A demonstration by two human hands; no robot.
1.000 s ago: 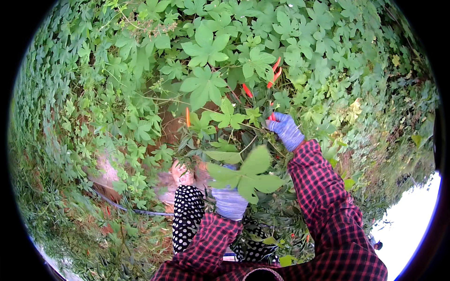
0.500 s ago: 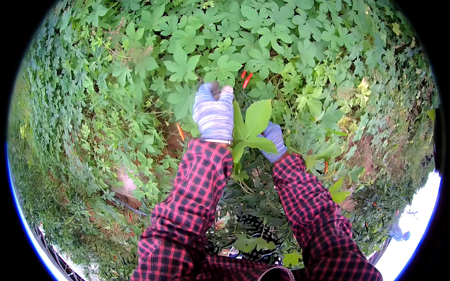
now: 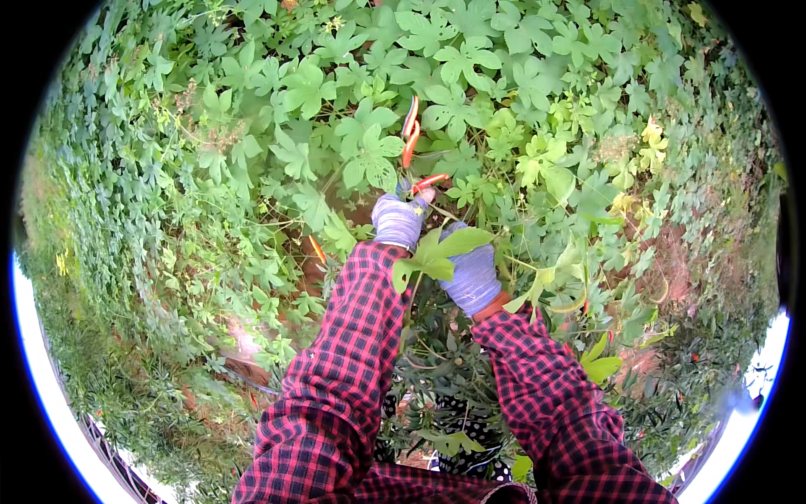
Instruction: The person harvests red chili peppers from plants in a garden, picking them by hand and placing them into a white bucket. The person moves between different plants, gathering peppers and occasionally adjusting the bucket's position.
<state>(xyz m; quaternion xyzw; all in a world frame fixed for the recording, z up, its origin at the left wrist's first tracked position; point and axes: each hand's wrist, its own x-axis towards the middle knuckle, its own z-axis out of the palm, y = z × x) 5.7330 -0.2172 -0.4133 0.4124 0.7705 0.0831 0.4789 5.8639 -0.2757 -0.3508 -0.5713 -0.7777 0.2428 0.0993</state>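
Near the middle, my gloved left hand [image 3: 400,220] has its fingers and thumb closed around a slim red chili pepper [image 3: 431,181] among the vine leaves. Two more red chili peppers [image 3: 409,144] hang just beyond its fingertips. My right hand [image 3: 472,273], also in a bluish-white knitted glove, is lower and to the right. A broad green leaf [image 3: 435,254] stands between the hands and covers part of the right hand, so its fingers are hidden.
Dense leafy vines [image 3: 302,92] spread over the far side and both flanks. Another orange-red chili pepper [image 3: 316,249] shows left of my left sleeve. Dark narrow-leaved plants [image 3: 445,361] grow between my forearms. A yellow-green leaf [image 3: 600,363] lies beside my right sleeve.
My left hand has moved down and slightly right, and now has a red pepper at its fingers. My right hand has shifted left, closer to it. The broad leaf between them has tilted and dropped.
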